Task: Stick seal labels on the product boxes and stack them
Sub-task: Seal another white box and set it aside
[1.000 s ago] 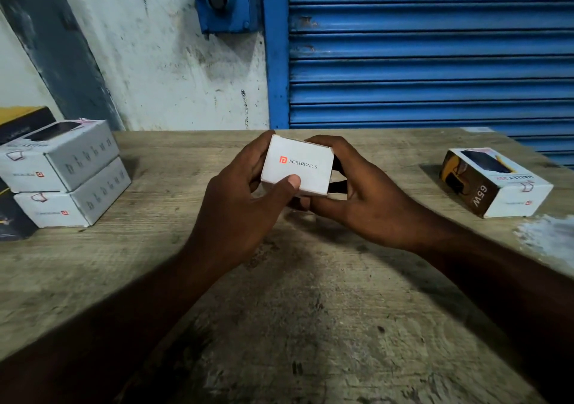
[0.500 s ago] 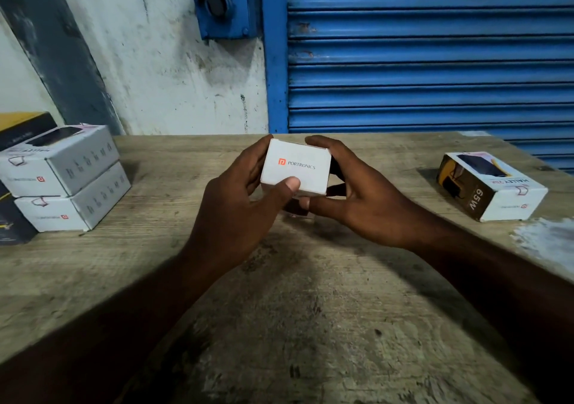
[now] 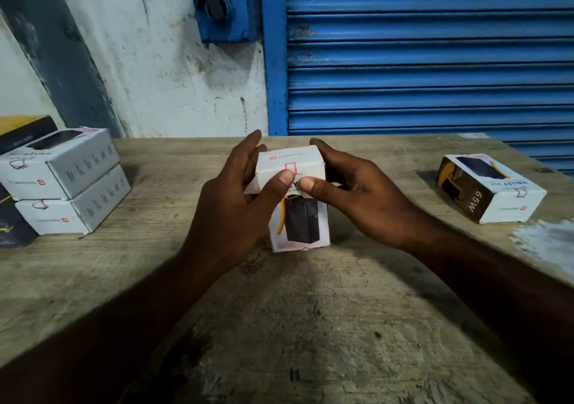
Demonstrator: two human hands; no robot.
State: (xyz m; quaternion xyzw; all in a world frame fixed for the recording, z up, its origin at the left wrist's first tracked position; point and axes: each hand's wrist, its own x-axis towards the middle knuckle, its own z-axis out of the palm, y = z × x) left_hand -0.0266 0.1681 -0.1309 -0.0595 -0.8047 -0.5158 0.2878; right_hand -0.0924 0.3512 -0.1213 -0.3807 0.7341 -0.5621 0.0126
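Partly behind left hand (image 3: 230,204) and right hand (image 3: 357,194), fingers round it: box (image 3: 299,225), blurred print.

Two bare forearms (image 3: 133,304), bare left hand (image 3: 230,208), bare right hand (image 3: 360,198), long fingers (image 3: 326,152), short-trimmed thumbnails (image 3: 286,178)

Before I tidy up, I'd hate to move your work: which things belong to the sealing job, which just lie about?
Job: white cardboard product box held by left hand and right hand; red-edged seal label on it; stack of two white boxes, left; white-and-brown box, right.
Lying about: black-and-yellow cartons, left; blue metal wall bracket.
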